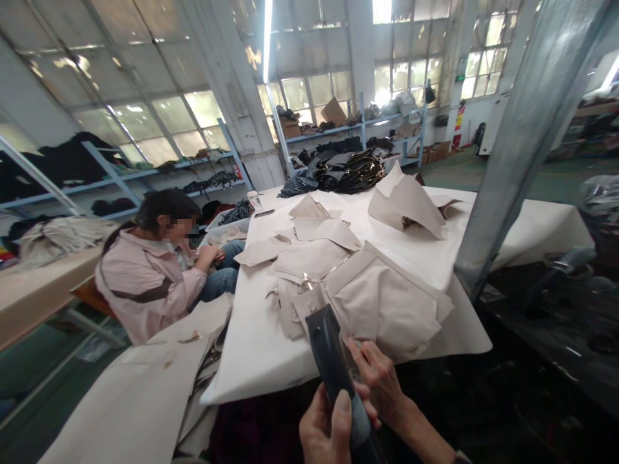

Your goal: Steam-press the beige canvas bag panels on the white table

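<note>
My left hand (325,430) grips a dark, flat, strap-like piece (330,351) from below, thumb pressed on its face. My right hand (383,381) holds the same piece from the right side, fingers curled against its edge. The piece stands tilted upward in front of the near edge of a white-covered table (251,348). Just beyond it on the table lies a pile of beige cut fabric pieces (382,299) with a small metal fitting (306,281) among them.
A seated person in a pink jacket (145,283) works at the left. More beige pieces (130,399) lie stacked at lower left. A metal post (522,135) rises at the right. Black goods (353,171) sit at the table's far end, with shelves behind.
</note>
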{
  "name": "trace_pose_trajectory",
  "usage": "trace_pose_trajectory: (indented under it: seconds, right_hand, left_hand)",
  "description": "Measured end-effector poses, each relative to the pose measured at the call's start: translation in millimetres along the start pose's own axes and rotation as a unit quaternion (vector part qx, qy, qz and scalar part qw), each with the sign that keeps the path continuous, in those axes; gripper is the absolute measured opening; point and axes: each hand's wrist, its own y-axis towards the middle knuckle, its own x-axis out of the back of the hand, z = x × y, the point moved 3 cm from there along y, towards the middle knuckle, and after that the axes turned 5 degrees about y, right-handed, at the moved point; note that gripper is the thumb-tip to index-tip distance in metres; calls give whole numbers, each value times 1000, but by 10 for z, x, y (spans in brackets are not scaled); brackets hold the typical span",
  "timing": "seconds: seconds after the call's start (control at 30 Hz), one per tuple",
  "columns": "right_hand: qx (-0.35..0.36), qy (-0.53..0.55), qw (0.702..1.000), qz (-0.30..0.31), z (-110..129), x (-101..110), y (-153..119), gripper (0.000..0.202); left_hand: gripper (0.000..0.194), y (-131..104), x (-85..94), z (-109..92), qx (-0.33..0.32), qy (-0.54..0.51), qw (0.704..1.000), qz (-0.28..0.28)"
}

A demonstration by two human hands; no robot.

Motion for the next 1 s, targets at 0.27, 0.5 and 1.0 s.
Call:
trace_pose_trajectory:
  seconds: [0.27, 0.5, 1.0]
  right_hand:
    - [5, 102, 995, 0, -17, 144, 61, 36]
    - [15, 148, 988, 40, -182, 167, 28, 25]
    - [-258, 155, 952, -47, -1092, 1033, 881, 28]
  left_hand:
    - [41, 371, -228, 69, 8, 58, 998, 10]
    - [38, 645, -272, 96, 12, 77, 997, 11]
    - [38, 413, -373, -224, 3, 26, 999, -23]
